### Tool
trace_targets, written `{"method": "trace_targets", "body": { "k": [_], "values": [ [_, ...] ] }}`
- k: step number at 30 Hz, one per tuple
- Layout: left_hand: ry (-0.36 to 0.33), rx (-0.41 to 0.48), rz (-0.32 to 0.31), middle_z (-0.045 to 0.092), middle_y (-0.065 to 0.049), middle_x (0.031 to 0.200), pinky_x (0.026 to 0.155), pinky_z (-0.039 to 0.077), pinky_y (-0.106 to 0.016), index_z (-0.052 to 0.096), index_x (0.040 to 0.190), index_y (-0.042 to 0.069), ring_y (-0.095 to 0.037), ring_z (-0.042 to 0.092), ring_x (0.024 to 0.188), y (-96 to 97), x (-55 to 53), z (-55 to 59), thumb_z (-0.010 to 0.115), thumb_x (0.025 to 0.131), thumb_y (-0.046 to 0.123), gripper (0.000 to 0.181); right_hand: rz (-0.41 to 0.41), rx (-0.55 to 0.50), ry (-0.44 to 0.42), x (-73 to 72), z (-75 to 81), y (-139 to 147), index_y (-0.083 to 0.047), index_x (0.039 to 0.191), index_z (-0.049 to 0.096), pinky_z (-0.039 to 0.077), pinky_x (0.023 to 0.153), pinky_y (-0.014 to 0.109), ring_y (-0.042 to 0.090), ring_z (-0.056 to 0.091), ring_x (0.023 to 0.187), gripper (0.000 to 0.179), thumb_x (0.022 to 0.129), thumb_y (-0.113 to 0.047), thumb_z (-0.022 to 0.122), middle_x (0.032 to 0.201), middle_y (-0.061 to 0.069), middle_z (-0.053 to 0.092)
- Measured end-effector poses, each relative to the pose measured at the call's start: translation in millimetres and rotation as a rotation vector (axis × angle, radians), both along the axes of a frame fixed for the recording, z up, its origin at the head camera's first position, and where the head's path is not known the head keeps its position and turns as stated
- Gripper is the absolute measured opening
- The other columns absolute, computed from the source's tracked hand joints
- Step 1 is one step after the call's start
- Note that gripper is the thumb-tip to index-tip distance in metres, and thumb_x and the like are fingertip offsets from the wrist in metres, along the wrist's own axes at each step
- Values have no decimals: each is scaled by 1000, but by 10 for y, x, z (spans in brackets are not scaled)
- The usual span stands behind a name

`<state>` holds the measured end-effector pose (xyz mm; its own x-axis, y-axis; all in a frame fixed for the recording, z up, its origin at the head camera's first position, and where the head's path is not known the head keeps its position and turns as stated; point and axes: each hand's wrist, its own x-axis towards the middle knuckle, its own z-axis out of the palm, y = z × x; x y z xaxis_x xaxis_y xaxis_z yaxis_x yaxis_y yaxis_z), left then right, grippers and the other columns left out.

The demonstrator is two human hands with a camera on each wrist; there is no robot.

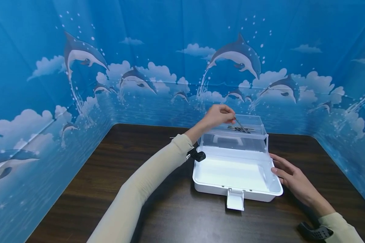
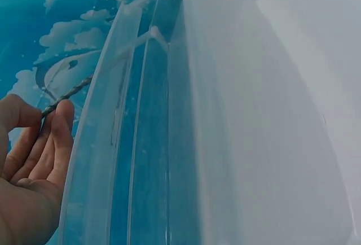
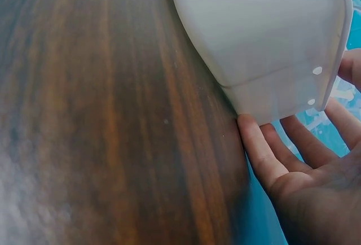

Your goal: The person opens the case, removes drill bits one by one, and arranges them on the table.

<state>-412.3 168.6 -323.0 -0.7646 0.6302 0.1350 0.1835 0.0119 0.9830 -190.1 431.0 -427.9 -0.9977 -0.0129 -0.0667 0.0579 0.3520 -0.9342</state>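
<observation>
My left hand pinches a thin drill bit between thumb and fingers; its spiral flutes show in the left wrist view. In the head view it slants down into the clear raised tray, where several more thin metal bits lie together. The tray belongs to an open white toolbox, whose bottom compartment shows bare white plastic. At the box's right side rests my right hand, thumb at the rim and fairly straight fingers touching the outer wall.
The box stands on a dark wood-grain table, its front latch hanging down. A blue curtain with dolphins surrounds the table's back and sides. Black straps sit at both wrists.
</observation>
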Motion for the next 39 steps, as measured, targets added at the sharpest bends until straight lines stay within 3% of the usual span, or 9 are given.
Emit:
{"method": "trace_targets", "body": {
  "k": [4,10,17,24,30,33,39],
  "values": [
    [-80,131,2,65,-16,92,79,50,-38,61,108,-3,-26,65,83,-24,-2,-2,63,89,10,24,-3,3,-4,-7,5,-15,-32,146,27,49,80,35,35,43,118,57,94,-37,52,144,20,25],
    [-126,239,-8,62,-20,99,83,47,-40,61,106,-1,-31,63,91,-232,-54,21,62,89,10,20,0,-7,-6,-7,4,-11,-30,146,27,49,80,34,27,48,114,58,94,-36,53,143,21,25],
    [-89,274,67,62,-20,100,86,45,-45,58,109,-5,-30,63,91,-705,-146,68,65,87,12,29,0,-1,-6,-33,4,-28,-31,146,26,49,80,33,27,47,115,59,94,-38,52,144,21,24],
    [-59,322,173,60,-23,101,83,48,-39,61,107,-2,-32,63,92,-1259,-243,-13,65,87,14,26,-4,6,-20,3,8,-17,-33,147,24,49,80,32,28,45,116,60,94,-39,52,145,22,21],
    [-88,334,267,59,-25,103,82,48,-38,59,109,-5,-33,62,93,-1732,-343,-244,66,87,13,30,-3,4,-37,37,27,5,-35,147,23,49,79,32,20,46,112,59,95,-38,50,145,24,18],
    [-123,293,317,59,-24,104,82,48,-38,57,113,-8,-32,63,93,-1926,-408,-392,67,86,14,36,9,-9,-37,25,25,-9,-35,147,23,49,79,32,17,47,111,58,95,-37,50,145,24,18],
    [-222,213,367,58,-23,107,88,44,-42,53,119,-11,-30,62,95,-2117,-516,-705,65,88,12,41,12,-26,-32,5,11,-43,-36,146,24,49,79,31,19,45,112,57,96,-36,50,145,24,18]
  ]
}}
